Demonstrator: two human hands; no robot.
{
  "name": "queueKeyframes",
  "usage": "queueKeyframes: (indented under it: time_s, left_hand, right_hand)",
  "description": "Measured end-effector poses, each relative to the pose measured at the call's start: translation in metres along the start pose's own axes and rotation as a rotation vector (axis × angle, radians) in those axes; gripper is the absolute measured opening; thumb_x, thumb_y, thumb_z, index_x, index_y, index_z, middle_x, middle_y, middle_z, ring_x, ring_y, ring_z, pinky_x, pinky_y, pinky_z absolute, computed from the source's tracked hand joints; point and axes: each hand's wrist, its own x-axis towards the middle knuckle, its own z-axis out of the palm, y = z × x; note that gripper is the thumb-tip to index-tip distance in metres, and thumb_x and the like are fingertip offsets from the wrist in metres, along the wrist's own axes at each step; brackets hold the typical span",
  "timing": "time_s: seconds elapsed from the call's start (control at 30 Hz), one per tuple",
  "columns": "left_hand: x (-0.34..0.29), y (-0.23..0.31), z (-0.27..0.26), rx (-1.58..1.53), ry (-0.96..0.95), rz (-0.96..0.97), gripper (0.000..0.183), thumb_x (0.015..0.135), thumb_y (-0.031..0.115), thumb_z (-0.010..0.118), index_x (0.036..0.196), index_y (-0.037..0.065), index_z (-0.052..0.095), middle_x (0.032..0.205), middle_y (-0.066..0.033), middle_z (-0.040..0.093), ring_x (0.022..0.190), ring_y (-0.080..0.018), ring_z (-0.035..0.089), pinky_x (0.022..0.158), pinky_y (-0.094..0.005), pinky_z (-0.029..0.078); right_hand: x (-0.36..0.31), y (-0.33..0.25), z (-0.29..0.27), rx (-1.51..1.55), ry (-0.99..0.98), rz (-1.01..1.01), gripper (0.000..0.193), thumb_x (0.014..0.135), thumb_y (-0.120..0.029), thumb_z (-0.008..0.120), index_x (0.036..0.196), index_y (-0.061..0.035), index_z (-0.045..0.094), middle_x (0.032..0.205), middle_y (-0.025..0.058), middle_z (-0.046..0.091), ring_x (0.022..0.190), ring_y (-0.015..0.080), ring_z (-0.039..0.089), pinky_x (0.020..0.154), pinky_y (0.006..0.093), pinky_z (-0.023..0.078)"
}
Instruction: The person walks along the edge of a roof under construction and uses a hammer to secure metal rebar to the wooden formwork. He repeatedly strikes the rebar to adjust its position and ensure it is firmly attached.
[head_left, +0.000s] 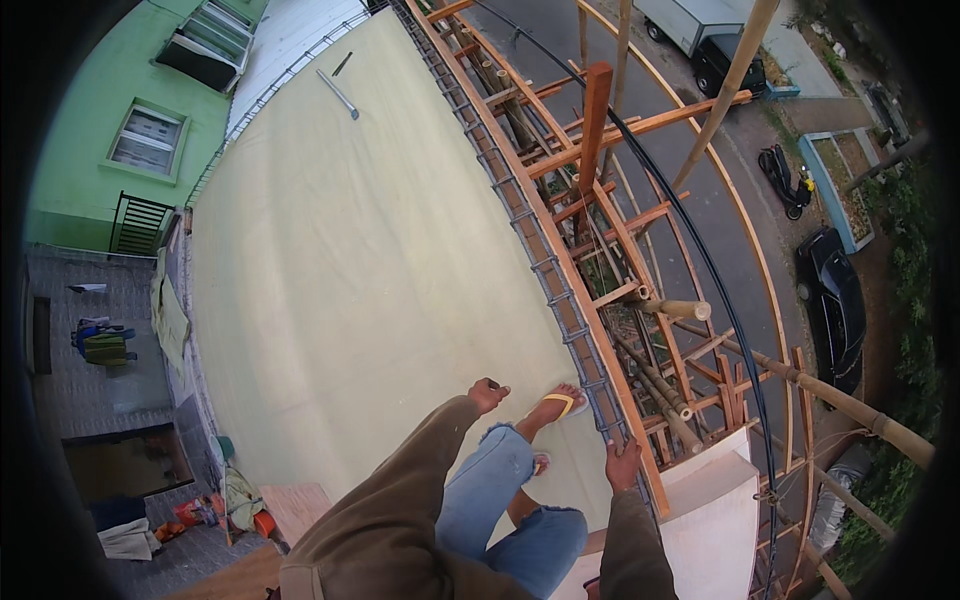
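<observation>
Long grey steel rebar cage point(545, 265) runs beside the right hand point(622, 466), right of the left hand point(488, 395).
Left hand half-curls above pale cream sheeting point(350, 300), right arm extends; I cannot tell if either grips.

Near the far end of the pale cream sheet point(330, 270), a slim dark object point(343, 63) is too small to identify. Over the sheet, the bare left hand point(488, 395) hides its own palm. Beside the sheet's right border, the bare right hand point(622, 465) covers whatever it touches. Farther right, the upper edge crops a white box truck point(688, 22).
</observation>
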Motion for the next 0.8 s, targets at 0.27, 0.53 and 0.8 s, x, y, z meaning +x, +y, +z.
queueKeyframes:
  time_s: [0.27,0.53,0.8]
  left_hand:
    - [-0.182,-0.169,-0.159,0.044,-0.018,-0.156,0.051,0.085,0.045,0.065,0.109,0.000,0.063,0.090,-0.0095,0.067,0.078,-0.0231,0.067,0.071,-0.0413,0.055]
    - [-0.220,-0.280,-0.159,-0.651,-0.253,0.219,0.077,0.088,0.053,0.057,0.139,-0.002,0.041,0.137,-0.0240,0.047,0.125,-0.0323,0.049,0.093,-0.0437,0.048]
    - [-0.154,-0.275,-0.261,-0.477,-0.109,0.228,0.072,0.088,0.050,0.059,0.136,-0.001,0.045,0.134,-0.0234,0.050,0.122,-0.0307,0.051,0.093,-0.0403,0.048]
  right_hand:
    - [-0.114,-0.047,-0.037,0.032,-0.166,0.131,0.044,0.085,-0.031,0.063,0.113,0.0029,0.062,0.107,0.0231,0.066,0.104,0.0359,0.061,0.090,0.0447,0.048]
    - [-0.192,-0.050,-0.024,-0.096,-0.172,0.114,0.038,0.077,-0.036,0.066,0.094,-0.0029,0.071,0.103,0.0241,0.066,0.100,0.0392,0.062,0.092,0.0468,0.047]
    - [-0.125,-0.171,-0.009,-0.260,-0.266,0.085,0.035,0.077,-0.032,0.067,0.091,-0.0005,0.071,0.093,0.0231,0.068,0.093,0.0391,0.064,0.086,0.0447,0.050]
